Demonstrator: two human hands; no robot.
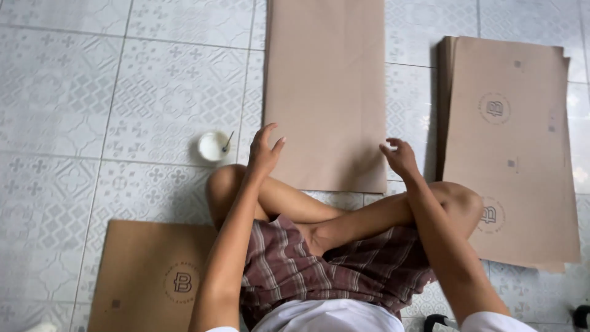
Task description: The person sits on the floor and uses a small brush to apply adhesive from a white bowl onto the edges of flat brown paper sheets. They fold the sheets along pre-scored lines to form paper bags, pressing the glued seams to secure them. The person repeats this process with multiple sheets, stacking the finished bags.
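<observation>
A person sits cross-legged on the pale patterned tile floor [123,92], and a long flat sheet of plain brown paper [326,86] lies straight ahead, its near edge just beyond the knees and its far end running out past the top of the view. The left hand [264,150] hovers at the sheet's near left corner with fingers spread and slightly curled, gripping nothing; the right hand [399,157] hangs over the near right corner, fingers loosely bent and also empty, so the two hands are well apart, one at each side of the sheet. Whether either fingertip touches the paper cannot be told. The sheet looks thin, light and limp rather than stiff, likely to crease or slide on smooth tile, so the near corners or the long side edges seem the sensible places to pinch it. Just left of the sheet stands a small round white cup [213,146] with a thin stick leaning in it. A stack of flat brown paper pieces bearing a round printed emblem [510,147] lies near the floor's right side, and another printed brown piece [147,276] lies by the left thigh.
</observation>
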